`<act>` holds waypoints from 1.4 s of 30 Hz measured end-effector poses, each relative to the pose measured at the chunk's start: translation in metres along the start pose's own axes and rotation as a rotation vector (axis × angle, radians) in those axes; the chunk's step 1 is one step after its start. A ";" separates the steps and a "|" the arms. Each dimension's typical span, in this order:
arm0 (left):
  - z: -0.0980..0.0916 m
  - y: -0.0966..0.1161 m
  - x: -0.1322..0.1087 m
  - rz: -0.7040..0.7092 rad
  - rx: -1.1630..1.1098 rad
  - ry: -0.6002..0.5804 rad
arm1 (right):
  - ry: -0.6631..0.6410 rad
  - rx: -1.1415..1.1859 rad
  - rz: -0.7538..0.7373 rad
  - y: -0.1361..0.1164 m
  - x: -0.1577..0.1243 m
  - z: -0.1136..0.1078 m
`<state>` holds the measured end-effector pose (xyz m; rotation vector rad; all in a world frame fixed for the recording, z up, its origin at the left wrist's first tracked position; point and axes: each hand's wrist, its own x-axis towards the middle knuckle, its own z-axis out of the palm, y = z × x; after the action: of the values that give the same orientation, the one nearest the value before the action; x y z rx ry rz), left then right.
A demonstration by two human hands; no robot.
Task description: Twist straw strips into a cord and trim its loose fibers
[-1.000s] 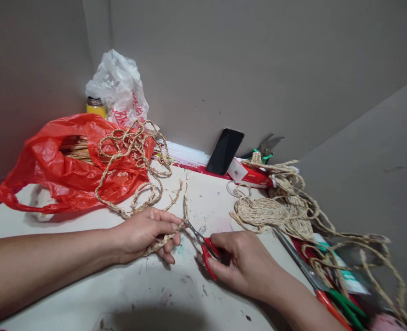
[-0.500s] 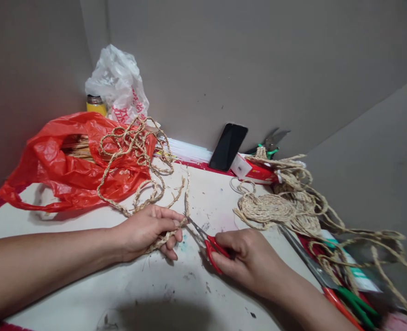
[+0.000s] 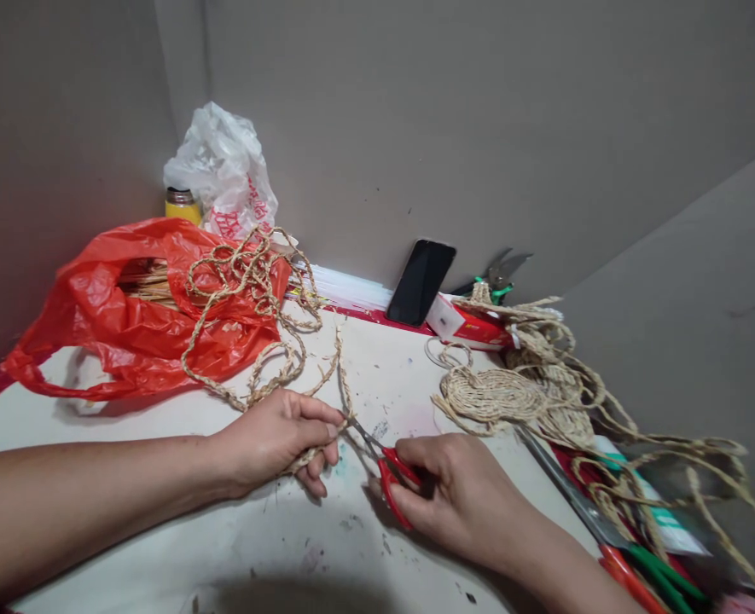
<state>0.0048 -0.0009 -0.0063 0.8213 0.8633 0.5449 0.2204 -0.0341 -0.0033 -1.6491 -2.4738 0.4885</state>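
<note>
My left hand (image 3: 291, 439) is closed around a braided straw rope (image 3: 345, 384), pinching it between thumb and fingers. One end of the rope rises away from the fingertips across the white tabletop (image 3: 326, 546); another part hangs below the palm. In my right hand (image 3: 454, 482) are small scissors (image 3: 393, 477) with red handles, thumb and fingers in the loops. Their blades reach the rope right beside my left fingertips and look slightly parted. A longer loose tangle of braided rope (image 3: 242, 264) lies beyond my left hand, over a red plastic bag (image 3: 108, 341).
Coiled woven rope soles (image 3: 492, 394) lie at the right. A black phone (image 3: 421, 281) leans at the back near pliers (image 3: 502, 269). Large shears (image 3: 639, 567) with red and green handles rest at the right edge. A yellow-bodied jar (image 3: 183, 205) stands behind the bag.
The scissors' handles have spread a little wider. The free rope end by the blades has shifted slightly left. The whole view has dropped a little in the frame.
</note>
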 end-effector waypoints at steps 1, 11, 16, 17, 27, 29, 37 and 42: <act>0.000 0.000 0.000 -0.003 0.009 0.003 | 0.002 0.001 -0.002 -0.001 0.000 0.001; -0.002 -0.003 0.003 0.011 -0.036 -0.018 | 0.034 0.068 -0.041 0.005 -0.002 0.006; -0.002 0.000 0.002 0.008 -0.059 -0.002 | 0.060 0.045 -0.074 0.007 -0.002 0.006; -0.002 0.001 0.002 0.010 -0.066 0.003 | 0.067 0.045 -0.072 0.008 -0.003 0.006; -0.001 0.001 0.000 0.128 -0.039 0.165 | 0.291 0.022 -0.093 0.012 0.001 0.003; -0.001 0.002 0.000 0.172 -0.003 0.203 | 0.291 -0.030 -0.133 0.009 0.000 0.003; -0.002 -0.006 0.002 0.216 0.042 0.188 | 0.260 -0.253 -0.143 -0.001 -0.002 0.003; -0.002 -0.006 0.002 0.178 0.031 0.179 | 0.286 -0.317 -0.125 0.002 -0.001 0.004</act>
<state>0.0047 -0.0020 -0.0128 0.8927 0.9697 0.7722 0.2216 -0.0355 -0.0080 -1.5196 -2.5059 -0.1545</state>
